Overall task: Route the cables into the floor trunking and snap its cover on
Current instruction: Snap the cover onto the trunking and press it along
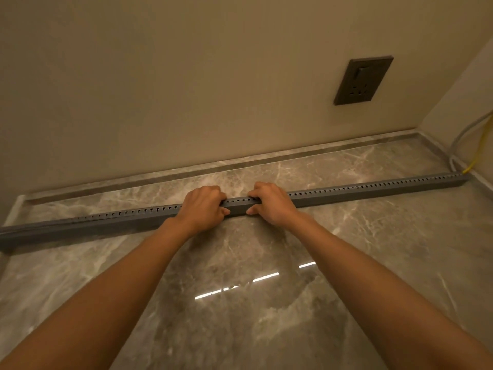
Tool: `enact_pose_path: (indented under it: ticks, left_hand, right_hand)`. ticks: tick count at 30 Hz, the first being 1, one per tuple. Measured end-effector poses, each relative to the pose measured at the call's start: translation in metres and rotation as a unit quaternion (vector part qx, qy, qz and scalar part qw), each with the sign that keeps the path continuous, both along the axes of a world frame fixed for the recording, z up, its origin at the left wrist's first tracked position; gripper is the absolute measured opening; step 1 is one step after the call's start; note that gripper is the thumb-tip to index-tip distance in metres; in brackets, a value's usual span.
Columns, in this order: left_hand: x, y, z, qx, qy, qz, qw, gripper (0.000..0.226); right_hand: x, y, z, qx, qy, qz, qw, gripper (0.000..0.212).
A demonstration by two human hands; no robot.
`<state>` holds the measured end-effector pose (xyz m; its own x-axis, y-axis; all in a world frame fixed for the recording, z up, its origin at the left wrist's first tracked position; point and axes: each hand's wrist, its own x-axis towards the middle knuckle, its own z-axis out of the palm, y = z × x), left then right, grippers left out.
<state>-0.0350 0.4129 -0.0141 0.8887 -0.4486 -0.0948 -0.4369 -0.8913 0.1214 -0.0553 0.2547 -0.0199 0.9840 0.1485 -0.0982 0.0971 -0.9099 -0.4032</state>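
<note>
both hands on it: left hand and right hand curl round the grey trunking mid-length, cables at its far right end.

Open floor my side of the trunking, only a narrow strip behind it before the wall, cables crowd the right corner.

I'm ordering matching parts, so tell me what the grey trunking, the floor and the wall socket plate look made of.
The trunking is probably plastic, matt grey: thin walls, a row of punched slots, no gleam. The floor is polished marble or marble-look tile: pale veins, sharp reflections of lights. The socket plate is dark with a satin sheen; plastic or metal, cannot tell.
</note>
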Motion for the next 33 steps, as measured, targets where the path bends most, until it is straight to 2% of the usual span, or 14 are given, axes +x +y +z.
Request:
enact_pose_path:
  ticks: [3, 10, 17, 26, 30, 33]
  left_hand:
    - [-0.002, -0.001, -0.003, -0.013, 0.0, -0.001, 1.0, 0.029]
    - [-0.001, 0.027, 0.003, -0.105, 0.087, 0.048, 0.99, 0.034]
    - [-0.003, 0.074, 0.013, -0.072, 0.113, 0.121, 0.984, 0.033]
    - [-0.013, 0.072, 0.006, -0.008, 0.006, 0.118, 0.993, 0.024]
    - [-0.011, 0.074, 0.005, -0.003, -0.003, 0.096, 0.995, 0.023]
    - [-0.008, 0.083, 0.005, -0.04, 0.022, 0.081, 0.996, 0.026]
  right_hand:
    - [-0.002, -0.001, 0.002, -0.009, 0.013, -0.006, 1.0, 0.027]
    - [0.006, 0.006, 0.011, -0.019, 0.064, 0.012, 0.998, 0.026]
    - [0.013, 0.057, 0.004, 0.045, 0.061, 0.072, 0.995, 0.025]
    - [0.007, 0.079, -0.005, 0.008, -0.023, 0.074, 0.997, 0.029]
    - [0.007, 0.079, 0.0, 0.017, -0.021, 0.059, 0.998, 0.026]
    - [0.006, 0.085, 0.003, 0.008, -0.004, 0.04, 0.999, 0.025]
